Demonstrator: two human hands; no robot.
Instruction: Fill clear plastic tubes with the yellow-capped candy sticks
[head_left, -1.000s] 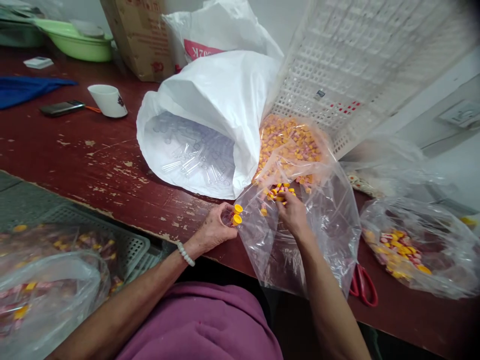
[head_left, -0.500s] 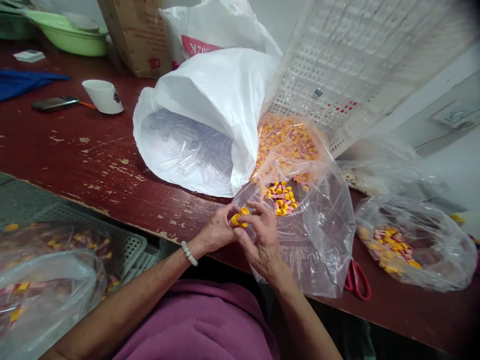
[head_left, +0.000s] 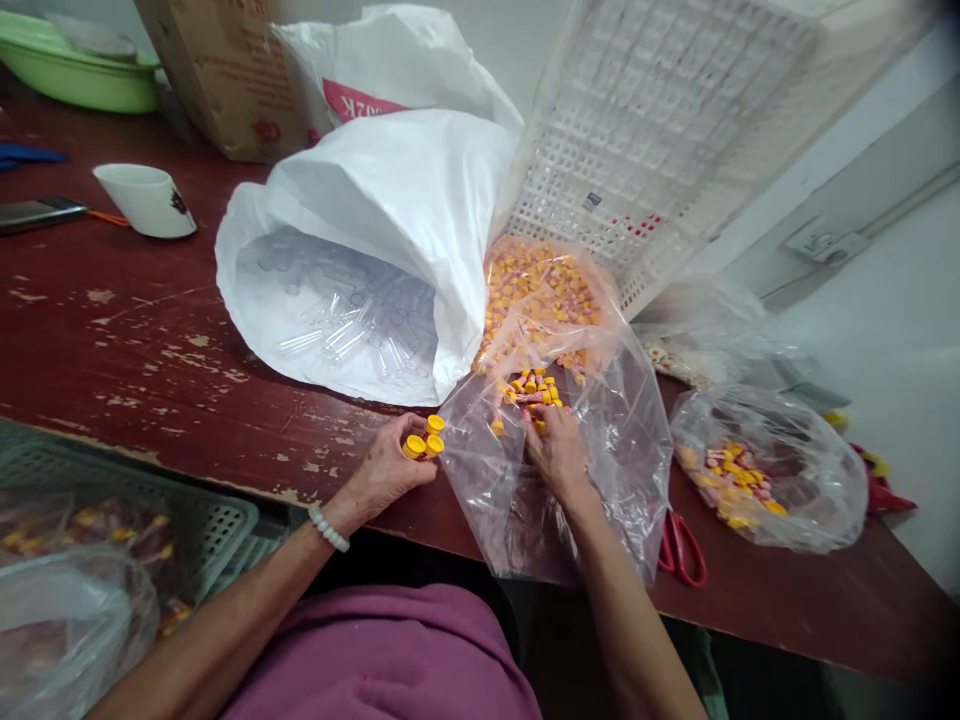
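My left hand [head_left: 384,470], a pale bead bracelet on its wrist, is closed around three small yellow-capped tubes [head_left: 415,446], caps facing up. Its fingers hide most of their bodies. To the right, my right hand [head_left: 561,455] reaches over a clear plastic bag [head_left: 491,520]. Its bent fingers pinch at a loose pile of yellow-capped tubes [head_left: 534,385] with pink patterned bodies; the fingertips are partly hidden there. Behind this pile, a bulging mass of the same tubes [head_left: 540,290] shows through the plastic. A white sack [head_left: 390,190] lies open with clear empty tubes [head_left: 345,325] inside.
A white perforated crate [head_left: 645,130] leans behind the bags. Red-handled scissors [head_left: 684,548] lie right of my right arm, near another plastic bag [head_left: 814,500] of capped tubes. A white cup [head_left: 142,205] and phone [head_left: 41,213] are at left on the red table [head_left: 112,350].
My hands have moved apart. The right one has left the left hand's tubes and reached forward to the pile. The left keeps its tubes. The view has shifted slightly.
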